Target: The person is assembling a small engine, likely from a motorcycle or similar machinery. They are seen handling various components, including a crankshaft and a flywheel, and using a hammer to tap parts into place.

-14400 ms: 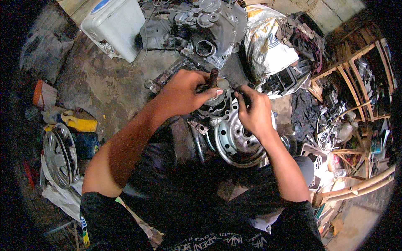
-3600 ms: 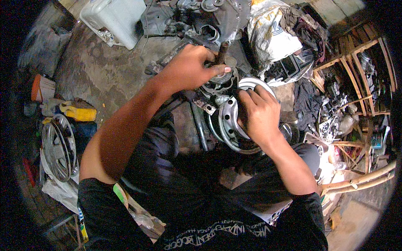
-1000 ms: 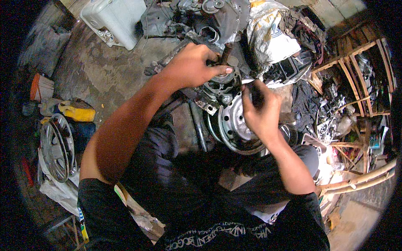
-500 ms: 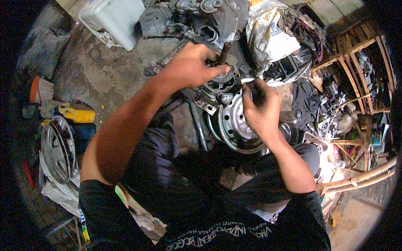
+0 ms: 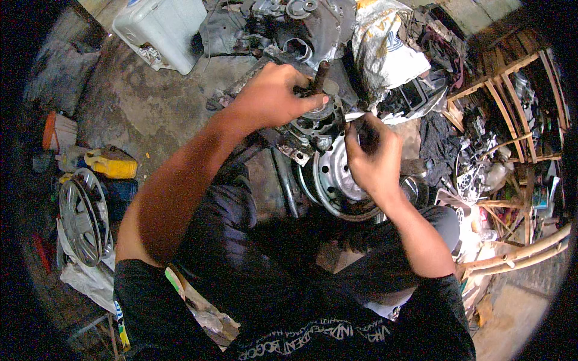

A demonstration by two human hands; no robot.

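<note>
My left hand [image 5: 274, 96] is closed around a dark metal rod [image 5: 321, 75], its top standing up past the fingers. Below that hand lies a greasy metal engine part [image 5: 307, 123] with round openings and a flat lug. My right hand [image 5: 378, 150] is curled, thumb and fingers drawn together, just right of the part. What it holds, if anything, is hidden in shadow. Under it sits a silver steel wheel rim [image 5: 331, 171] with holes around its face. A brown cylindrical end [image 5: 414, 166] shows beside my right wrist; whether it joins what the hand grips, I cannot tell.
A grey-white plastic box [image 5: 159, 30] stands far left. Larger oily castings [image 5: 301, 48] and a white sack [image 5: 385, 48] lie beyond my hands. Wheel covers [image 5: 81, 219] and a yellow jug [image 5: 111, 162] are at left. A wooden rack [image 5: 512, 114] with scrap borders the right.
My right hand has shifted very slightly left, with its fingers still curled. My left hand keeps its grip on the dark rod, nearly unmoved.
</note>
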